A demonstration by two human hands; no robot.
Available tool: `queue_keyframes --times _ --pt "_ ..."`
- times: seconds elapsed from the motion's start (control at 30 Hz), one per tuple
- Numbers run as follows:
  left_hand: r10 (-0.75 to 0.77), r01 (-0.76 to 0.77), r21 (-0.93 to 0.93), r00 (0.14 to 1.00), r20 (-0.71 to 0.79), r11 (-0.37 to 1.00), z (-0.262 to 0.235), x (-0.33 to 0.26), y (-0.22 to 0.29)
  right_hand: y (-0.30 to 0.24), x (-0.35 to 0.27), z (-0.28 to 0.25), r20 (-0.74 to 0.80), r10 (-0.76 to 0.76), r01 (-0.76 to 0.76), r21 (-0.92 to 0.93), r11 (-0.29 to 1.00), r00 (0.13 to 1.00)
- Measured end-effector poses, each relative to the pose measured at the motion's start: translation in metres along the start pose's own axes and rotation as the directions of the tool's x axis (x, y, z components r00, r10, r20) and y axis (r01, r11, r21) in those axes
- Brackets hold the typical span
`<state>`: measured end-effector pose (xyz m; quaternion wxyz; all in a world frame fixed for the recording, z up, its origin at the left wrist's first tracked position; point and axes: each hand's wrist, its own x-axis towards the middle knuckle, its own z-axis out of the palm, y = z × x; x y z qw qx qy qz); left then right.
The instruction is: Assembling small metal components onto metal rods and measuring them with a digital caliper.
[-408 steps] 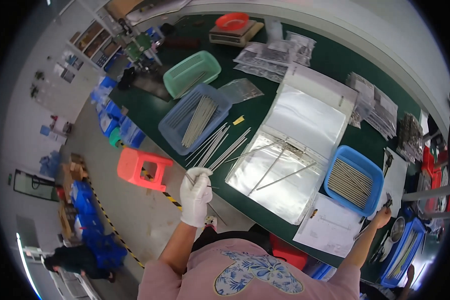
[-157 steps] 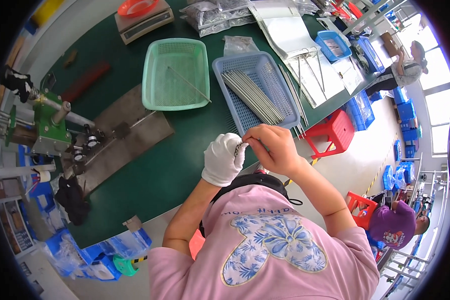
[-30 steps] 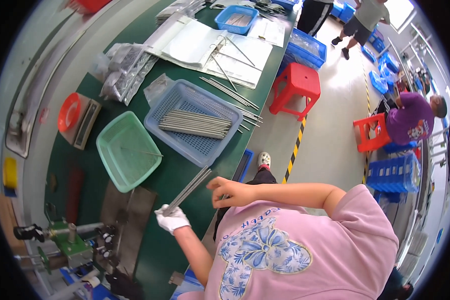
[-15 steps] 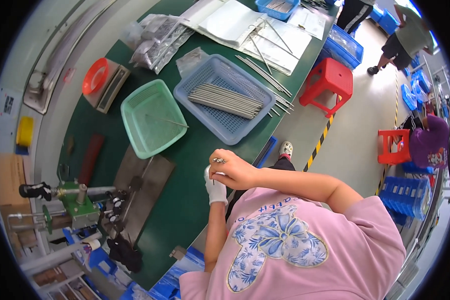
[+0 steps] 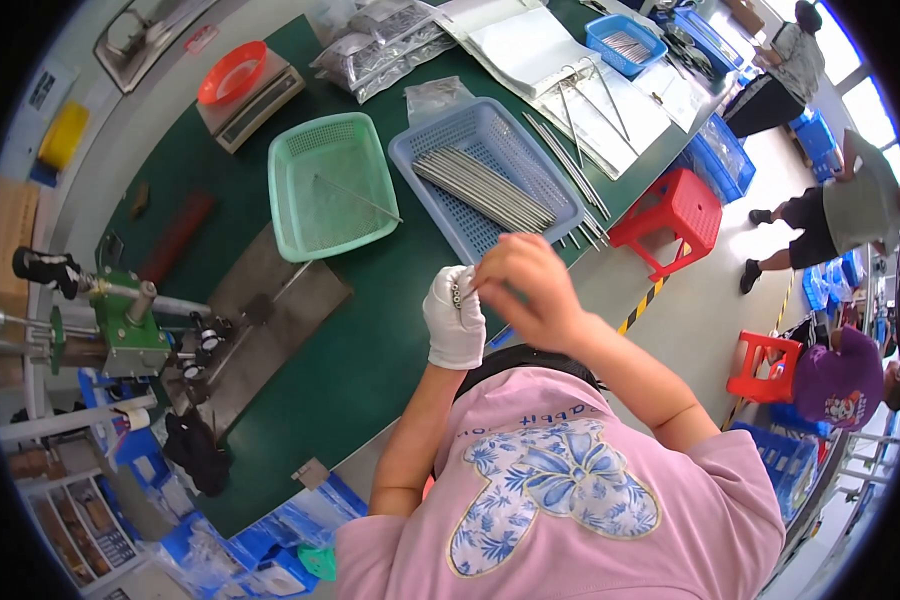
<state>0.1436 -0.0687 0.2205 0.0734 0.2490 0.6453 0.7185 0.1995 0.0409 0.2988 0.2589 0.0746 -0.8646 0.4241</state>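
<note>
Gripping small metal pieces (image 5: 457, 292) at frame centre, the gloved left hand (image 5: 454, 322) meets the bare right hand (image 5: 526, 290), whose fingers pinch them too.

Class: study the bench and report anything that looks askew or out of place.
Several loose rods lie beside the blue basket, their ends poking over the table edge. One rod lies alone, aslant, in the green basket.

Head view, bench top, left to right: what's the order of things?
Green metal press fixture → green plastic basket → white-gloved left hand pinching small metal parts → blue plastic basket of thin metal rods → bare right hand → red plastic stool.
</note>
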Motion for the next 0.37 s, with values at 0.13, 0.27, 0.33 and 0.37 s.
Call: queue_keyframes --times 0.13,0.27,0.33,0.37 --pt "0.022 -0.048 0.229 0.993 0.113 0.972 -0.006 0.0 0.002 0.008 0.016 -0.003 0.025 -0.065 0.067 -0.076 0.995 0.998" --pt "0.06 -0.073 0.16 0.995 0.081 0.984 -0.002 0.002 -0.002 0.009 0.021 -0.001 0.092 -0.103 0.112 -0.095 0.989 0.99" --pt "0.076 -0.093 0.178 0.992 0.101 0.98 -0.003 0.003 -0.002 0.011 0.02 0.0 0.112 -0.104 0.117 -0.114 0.987 0.988" --pt "0.042 -0.063 0.179 0.992 0.116 0.982 -0.004 0.004 0.0 0.014 0.018 0.0 0.12 -0.102 0.118 -0.133 0.984 0.987"
